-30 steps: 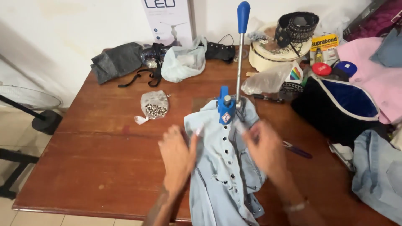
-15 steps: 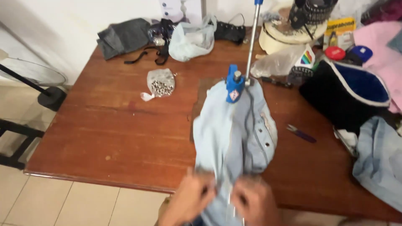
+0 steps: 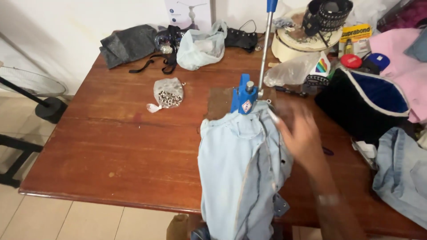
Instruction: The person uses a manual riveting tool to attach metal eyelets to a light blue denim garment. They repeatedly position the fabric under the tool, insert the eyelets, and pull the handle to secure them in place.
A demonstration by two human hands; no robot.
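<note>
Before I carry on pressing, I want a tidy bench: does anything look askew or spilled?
Yes. The light denim garment hangs well over the table's front edge and could slide off. A few loose metal bits lie outside the small clear bag of rivets. The right hand is blurred, so its grip is unclear.

A single head-worn camera looked steeply down and forward from the near edge of the table (image 3: 111, 146), facing the white wall behind it. It sat fairly close: the shirt (image 3: 240, 169) and press (image 3: 243, 95) filled the centre, floor showed at left, and the right hand (image 3: 302, 138), blurred, was probably nearest the lens.
</note>
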